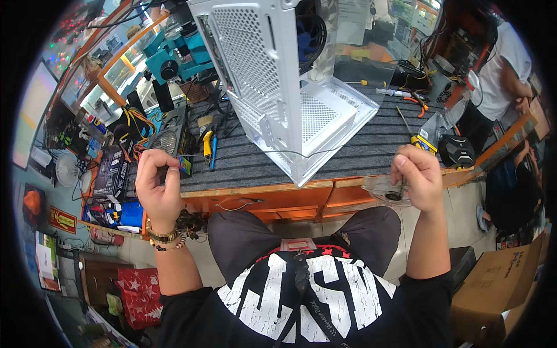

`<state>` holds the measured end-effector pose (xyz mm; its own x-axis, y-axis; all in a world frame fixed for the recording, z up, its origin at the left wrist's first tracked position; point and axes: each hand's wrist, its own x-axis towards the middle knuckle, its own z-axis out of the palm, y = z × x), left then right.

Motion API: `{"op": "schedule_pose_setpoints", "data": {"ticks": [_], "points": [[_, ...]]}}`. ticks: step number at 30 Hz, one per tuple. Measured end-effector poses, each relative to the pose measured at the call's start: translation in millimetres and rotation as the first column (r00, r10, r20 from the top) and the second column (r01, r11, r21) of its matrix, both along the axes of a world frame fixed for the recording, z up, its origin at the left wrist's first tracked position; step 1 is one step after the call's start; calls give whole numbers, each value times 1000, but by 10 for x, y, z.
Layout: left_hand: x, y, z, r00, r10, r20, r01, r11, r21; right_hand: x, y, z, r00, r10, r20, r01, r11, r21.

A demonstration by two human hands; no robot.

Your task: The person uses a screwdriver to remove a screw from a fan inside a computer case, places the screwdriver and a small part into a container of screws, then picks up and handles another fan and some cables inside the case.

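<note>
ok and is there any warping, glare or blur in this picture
Head view: black rim, with the cardboard box near it looking stretched; head view: small glints on the clear plastic by the right hand; head view: left hand reasonably sharp, coloured lights at upper left softer.

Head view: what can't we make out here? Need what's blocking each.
Head view: wire ends, hidden by curled fingers of left hand and right hand.
Head view: top of case, cut off by upper edge.
Head view: left part of fan, behind the case's frame.
Head view: dark bit at clear bag, too small to name; inside or behind, unclear.
</note>
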<state>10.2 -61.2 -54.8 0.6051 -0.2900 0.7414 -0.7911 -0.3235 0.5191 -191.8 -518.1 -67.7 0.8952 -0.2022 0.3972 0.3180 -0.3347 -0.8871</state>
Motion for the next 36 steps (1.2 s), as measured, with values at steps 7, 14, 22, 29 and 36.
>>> {"op": "schedule_pose_setpoints", "data": {"ticks": [7,14,22,29,36], "points": [[-152,-204,-4,973,-200,-115,218,959,180,-134,-290,207,999,47,18,-49,989,139],[-608,-799,229,803,-463,-376,572,777,264,-231,-196,399,998,59,25,-64,941,332],[-1196,-2023,256,645,-724,-243,758,646,88,-249,227,620,993,-84,-85,101,971,217],[-1173,-2753,100,697,-669,-259,664,738,-120,-196,262,529,963,-227,147,241,967,-85],[-1054,-3030,-14,446,-721,-530,705,648,-289,-79,245,322,919,-332,211,311,942,126]]}}
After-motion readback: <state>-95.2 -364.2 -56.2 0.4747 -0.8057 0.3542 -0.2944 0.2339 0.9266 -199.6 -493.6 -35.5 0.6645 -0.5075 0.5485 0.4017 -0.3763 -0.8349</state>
